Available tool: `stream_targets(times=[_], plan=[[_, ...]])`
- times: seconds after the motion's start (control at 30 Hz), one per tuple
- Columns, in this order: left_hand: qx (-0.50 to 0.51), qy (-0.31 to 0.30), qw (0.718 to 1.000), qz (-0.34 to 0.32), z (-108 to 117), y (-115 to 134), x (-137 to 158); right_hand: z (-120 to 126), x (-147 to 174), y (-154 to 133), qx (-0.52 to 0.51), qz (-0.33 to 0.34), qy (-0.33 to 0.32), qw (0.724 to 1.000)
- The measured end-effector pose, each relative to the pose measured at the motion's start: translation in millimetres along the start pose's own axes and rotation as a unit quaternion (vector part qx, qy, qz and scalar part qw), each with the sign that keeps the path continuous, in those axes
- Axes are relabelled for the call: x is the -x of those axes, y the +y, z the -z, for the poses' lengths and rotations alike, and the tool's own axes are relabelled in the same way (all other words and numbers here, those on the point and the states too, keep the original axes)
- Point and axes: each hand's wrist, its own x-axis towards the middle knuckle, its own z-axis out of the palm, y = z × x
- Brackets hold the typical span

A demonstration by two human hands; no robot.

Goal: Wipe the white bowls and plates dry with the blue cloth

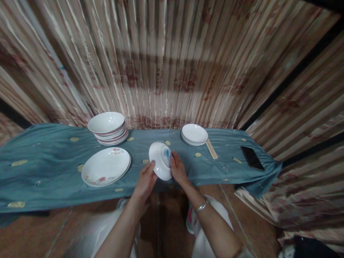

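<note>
A small white plate is tilted up between my two hands, over the front middle of the table. Its underside faces me, with a round foot ring and a blue patch inside the ring. My left hand grips the lower left rim, thumb on the underside. On the right rim my right hand is closed, its fingers partly hidden behind the plate. To the left lie large oval plates with floral edges. A short stack of small white plates stands at the back right.
A stack of white bowls stands at the back left. Chopsticks lie beside the small plates, and a black phone is farther right. A green patterned cloth covers the narrow table; a pleated curtain hangs behind it.
</note>
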Motion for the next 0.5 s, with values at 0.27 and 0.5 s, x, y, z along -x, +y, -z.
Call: stream_targets(times=[0.27, 0.5], plan=[[0.036, 0.024, 0.999, -0.013, 8.3, 1.2, -10.5, -0.3, 31.8, -5.6, 0.033, 0.044, 0.001, 0.998], [0.058, 0.033, 0.997, -0.031, 8.5, 2.2, -14.3, 6.4, 48.0, -22.2, 0.086, 0.102, -0.003, 0.991]])
